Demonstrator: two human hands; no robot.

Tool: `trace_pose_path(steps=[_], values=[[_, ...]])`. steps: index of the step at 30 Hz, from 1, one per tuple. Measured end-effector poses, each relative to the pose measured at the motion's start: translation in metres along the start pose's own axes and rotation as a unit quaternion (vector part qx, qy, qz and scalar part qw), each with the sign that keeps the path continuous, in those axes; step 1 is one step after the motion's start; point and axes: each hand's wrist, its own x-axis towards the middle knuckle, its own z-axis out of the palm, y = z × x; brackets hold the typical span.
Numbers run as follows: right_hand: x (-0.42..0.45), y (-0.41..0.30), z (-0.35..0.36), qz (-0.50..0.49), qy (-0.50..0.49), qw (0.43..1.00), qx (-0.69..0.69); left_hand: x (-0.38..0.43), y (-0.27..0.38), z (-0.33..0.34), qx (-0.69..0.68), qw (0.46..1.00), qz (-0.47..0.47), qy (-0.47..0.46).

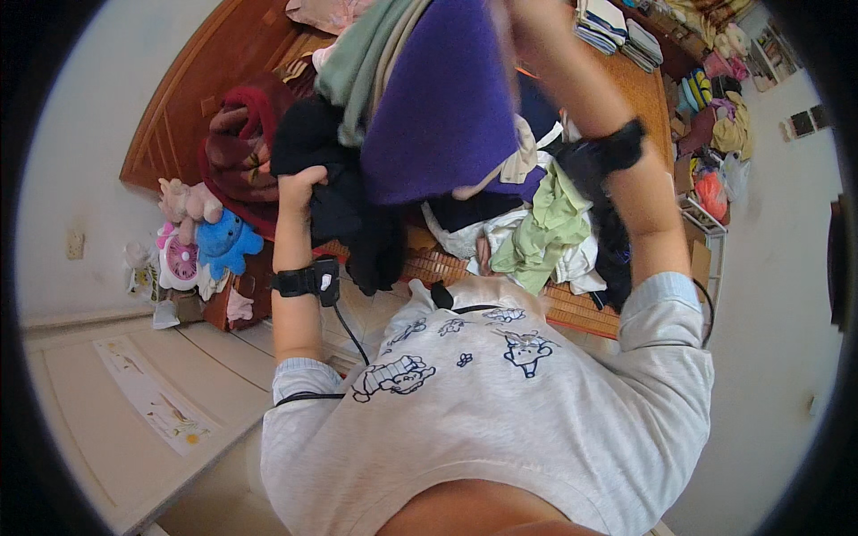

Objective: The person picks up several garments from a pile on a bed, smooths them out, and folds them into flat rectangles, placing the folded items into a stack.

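Observation:
My left hand (303, 186) grips a black garment (348, 201), its thumb showing and its fingers hidden in the cloth. Beside it a purple garment (442, 114) is spread tall, with sage-green fabric (369, 63) along its left side. My right hand (533, 23) is blurred at the top edge, next to the purple cloth; its fingers cannot be made out. Below the purple garment lies a pile with a light-green garment (546, 228), white clothing (580, 258) and dark cloth (610, 248).
A wooden bed headboard (194, 87) stands at the left, near a rolled maroon blanket (241, 161). Plush toys, including a blue one (228, 244), sit beside a pink-and-white fan (179, 261). Folded clothes (600, 27) are stacked at the upper right. A woven mat (436, 264) edges the bed.

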Motion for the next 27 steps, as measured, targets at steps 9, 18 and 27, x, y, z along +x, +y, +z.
trace_pose_path(steps=[9,18,27], values=[[-0.163,0.039,0.095,0.328,-0.139,0.913,0.200,-0.010,-0.044,0.052,-0.046,0.995,-0.040,-0.075],[-0.159,0.092,0.094,0.349,-0.142,0.907,0.187,0.013,-0.072,0.054,0.081,0.963,-0.244,-0.075],[-0.142,0.089,0.092,0.311,-0.313,0.871,0.217,0.046,-0.094,0.059,0.032,0.922,-0.379,-0.076]])
